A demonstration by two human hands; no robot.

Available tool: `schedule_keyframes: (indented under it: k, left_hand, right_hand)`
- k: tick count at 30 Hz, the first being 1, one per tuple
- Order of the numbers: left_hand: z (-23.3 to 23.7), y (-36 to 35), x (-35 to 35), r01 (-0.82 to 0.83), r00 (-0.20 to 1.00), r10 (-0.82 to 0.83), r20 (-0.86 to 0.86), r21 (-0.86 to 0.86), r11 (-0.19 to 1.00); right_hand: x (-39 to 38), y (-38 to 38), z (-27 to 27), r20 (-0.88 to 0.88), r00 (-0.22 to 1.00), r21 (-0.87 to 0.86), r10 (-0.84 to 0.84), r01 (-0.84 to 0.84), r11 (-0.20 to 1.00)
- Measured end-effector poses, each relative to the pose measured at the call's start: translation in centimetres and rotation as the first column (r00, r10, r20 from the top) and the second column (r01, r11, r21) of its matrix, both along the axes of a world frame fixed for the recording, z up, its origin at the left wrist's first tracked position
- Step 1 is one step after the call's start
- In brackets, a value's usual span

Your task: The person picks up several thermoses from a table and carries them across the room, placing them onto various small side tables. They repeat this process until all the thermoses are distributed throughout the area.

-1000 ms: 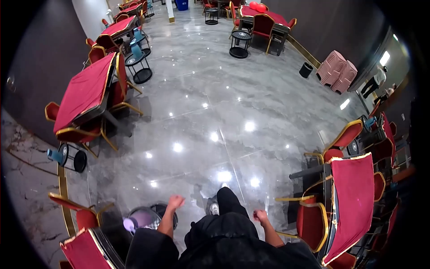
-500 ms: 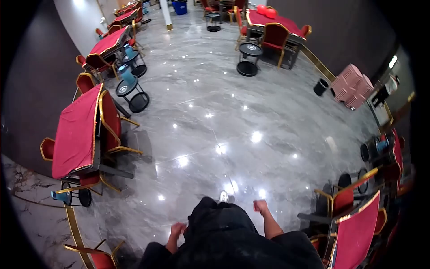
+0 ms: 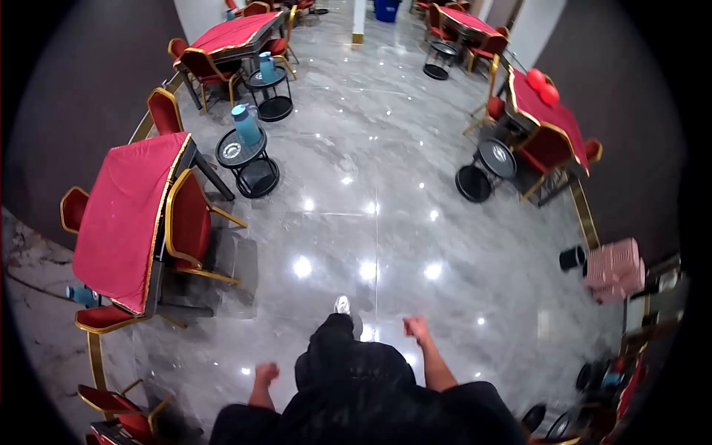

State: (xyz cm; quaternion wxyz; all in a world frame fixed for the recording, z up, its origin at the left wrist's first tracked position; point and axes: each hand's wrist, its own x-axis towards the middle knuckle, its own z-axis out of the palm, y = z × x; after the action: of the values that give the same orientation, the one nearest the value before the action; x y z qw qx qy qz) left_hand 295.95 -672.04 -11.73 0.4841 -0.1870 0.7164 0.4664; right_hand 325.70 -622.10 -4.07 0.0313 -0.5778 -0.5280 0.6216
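My left hand (image 3: 267,373) hangs low beside my dark clothing, its fingers curled and no object showing in it. On the other side, my right hand (image 3: 417,328) is held forward over the floor, closed in a loose fist with nothing visible inside. Neither hand touches any furniture. One white shoe (image 3: 342,305) shows ahead of my body on the glossy grey floor (image 3: 400,245). Closest on the left side is a table with a red cloth (image 3: 126,215), with a red, gold-framed chair (image 3: 191,222) beside it.
Round black side tables (image 3: 236,152) stand along the left, one bearing a blue jug (image 3: 246,124). At right are a table with red balloons (image 3: 549,94), another side table (image 3: 497,158), a black bin (image 3: 572,258) and pink crates (image 3: 614,271). A white pillar (image 3: 359,18) rises farther off.
My view has turned rightward-to-left and moved forward; the side tables and jugs on the left appear nearer. The right-hand furniture has shifted right and down. Both hands remain closed.
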Motion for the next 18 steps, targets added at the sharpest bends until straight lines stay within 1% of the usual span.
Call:
schedule_keyframes:
  k: [1,2,3,4,5,6,7,8,9,10,11,12,14,15,16,17,18]
  left_hand:
    - [-1.4,7.5,-4.6,0.23,0.96,-0.239,-0.149,-0.074,0.97]
    - [2.5,16.5,-8.0,0.07,0.978,-0.043,-0.203,0.126,0.99]
    - [4.6,25.0,-12.4,0.342,0.9,-0.321,-0.295,0.019,0.94]
    - [6.5,33.0,-15.5,0.336,0.902,-0.26,-0.343,0.183,0.924]
    - [9.0,41.0,-18.6,0.448,0.844,-0.353,-0.404,0.171,0.877]
    - [9.7,48.4,-20.6,0.405,0.861,-0.276,-0.428,0.248,0.88]
    - [11.6,55.2,-23.2,0.596,0.719,-0.435,-0.543,0.158,0.787]
    - [10.9,61.5,-26.0,0.656,0.707,-0.425,-0.566,0.299,0.693]
    - [12.7,67.1,-28.1,0.767,0.566,-0.458,-0.685,0.236,0.596]
    - [14.7,72.3,-30.0,0.826,0.48,-0.515,-0.71,0.167,0.539]
    - [15.7,76.6,-31.9,0.87,0.397,-0.56,-0.727,0.105,0.481]
    - [14.7,79.7,-34.3,0.876,0.31,-0.538,-0.784,0.015,0.482]
    - [12.6,85.3,-38.2,0.859,0.122,-0.473,-0.873,-0.146,0.49]
    - [12.6,86.2,-39.6,0.806,0.161,-0.58,-0.799,-0.234,0.545]
    - [11.5,85.8,-41.0,0.798,0.287,-0.527,-0.8,-0.105,0.594]
    - [10.7,84.7,-42.1,0.782,0.361,-0.512,-0.78,-0.045,0.621]
    - [8.2,82.7,-43.2,0.761,0.479,-0.572,-0.666,-0.01,0.649]
  right_hand:
    - [0.1,1.4,-0.1,-0.04,0.999,-0.036,-0.032,0.031,0.999]
    - [0.1,2.5,-0.4,-0.061,0.986,-0.169,-0.155,0.143,0.975]
    - [0.3,3.5,0.3,-0.079,0.97,-0.228,-0.229,0.206,0.952]
    - [0.6,4.7,-0.5,-0.008,0.973,-0.243,-0.23,0.221,0.944]
    - [-0.1,5.4,1.5,0.02,0.95,-0.228,-0.312,0.308,0.924]
    - [-0.2,6.4,1.6,0.039,0.928,-0.277,-0.37,0.366,0.889]
    - [2.4,6.8,-4.4,0.161,0.959,0.062,0.233,-0.245,0.967]
    - [5.3,7.3,-11.0,0.524,0.694,0.378,0.493,-0.708,0.596]
    - [3.2,8.1,-7.3,0.385,0.807,0.379,0.448,-0.581,0.721]
    - [0.7,10.0,-3.9,0.249,0.894,0.349,0.372,-0.441,0.827]
    - [0.5,12.1,-6.5,0.493,0.586,0.278,0.643,-0.807,0.522]
    - [2.2,14.0,-12.9,0.431,0.64,0.444,0.636,-0.764,0.468]
    - [4.5,18.1,-24.0,0.327,0.697,0.733,0.638,-0.613,0.294]
    - [-0.2,24.7,-17.9,0.344,0.688,0.567,0.639,-0.694,0.443]
    - [-4.3,30.8,-17.3,0.296,0.731,0.44,0.615,-0.676,0.591]
    - [-8.6,37.0,-16.8,0.225,0.807,0.297,0.545,-0.59,0.751]
    - [-12.9,43.3,-17.3,0.119,0.906,0.146,0.406,-0.42,0.896]
